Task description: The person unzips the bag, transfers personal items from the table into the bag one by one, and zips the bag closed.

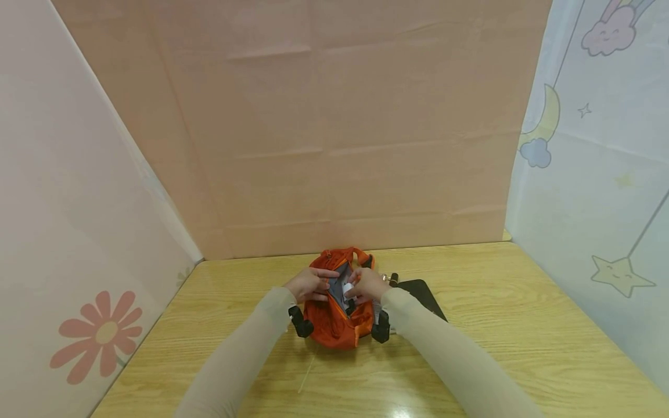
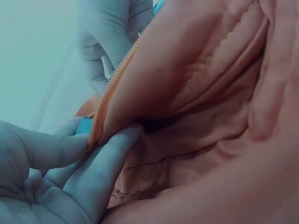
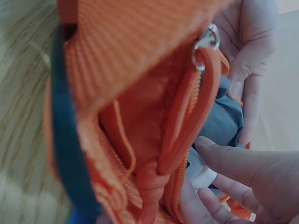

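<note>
An orange-red bag [image 1: 329,325] with a grey lining lies on the wooden table, its zipped mouth spread apart. At the left side of that mouth, my left hand [image 1: 307,284] pinches the fabric edge beside the orange zipper [image 2: 112,95] between thumb and fingers. My right hand [image 1: 366,284] reaches into the mouth from the right. Its thumb and fingers hold a small white object [image 3: 203,175], mostly hidden by the hand and bag; its kind cannot be told. A cord zipper pull [image 3: 194,116] hangs close to the right hand.
Right of the bag lies a flat black item [image 1: 424,296], partly behind the right sleeve. A small dark cylinder [image 1: 394,279] stands near it. The wooden table [image 1: 235,337] ends at a tan backdrop [image 1: 324,145], with printed sheets at both sides.
</note>
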{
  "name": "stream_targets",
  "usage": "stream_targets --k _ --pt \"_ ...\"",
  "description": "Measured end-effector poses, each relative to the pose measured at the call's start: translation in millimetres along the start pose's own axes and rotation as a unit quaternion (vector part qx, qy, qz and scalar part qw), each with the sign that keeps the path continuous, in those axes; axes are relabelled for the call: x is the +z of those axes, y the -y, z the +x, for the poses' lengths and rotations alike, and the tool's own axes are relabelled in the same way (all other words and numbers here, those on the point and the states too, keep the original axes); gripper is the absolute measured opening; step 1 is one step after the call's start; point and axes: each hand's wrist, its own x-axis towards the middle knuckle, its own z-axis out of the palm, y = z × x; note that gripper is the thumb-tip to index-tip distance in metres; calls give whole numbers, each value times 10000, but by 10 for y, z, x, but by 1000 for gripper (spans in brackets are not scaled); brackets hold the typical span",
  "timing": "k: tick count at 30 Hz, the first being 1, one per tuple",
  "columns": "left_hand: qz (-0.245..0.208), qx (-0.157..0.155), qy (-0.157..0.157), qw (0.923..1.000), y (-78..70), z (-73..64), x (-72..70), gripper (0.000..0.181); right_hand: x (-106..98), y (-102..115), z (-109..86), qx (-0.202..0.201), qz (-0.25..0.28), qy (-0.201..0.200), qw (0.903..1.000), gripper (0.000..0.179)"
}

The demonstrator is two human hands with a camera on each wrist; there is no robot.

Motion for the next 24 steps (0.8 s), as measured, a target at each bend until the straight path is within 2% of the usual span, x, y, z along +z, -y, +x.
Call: stream_targets --k 7,12,18,24 --pt "42 50 13 10000 1 -8 3 45 -25 -20 28 75 225 167 9996 31" --pt "47 38 5 10000 1 -4 0 44 -69 -41 27 -57 328 436 9985 28" --pt "42 17 -24 10000 3 2 2 44 -58 -41 25 92 293 398 9987 31" --pt "32 6 -23 10000 5 11 7 44 -86 -29 21 77 239 505 9984 29"
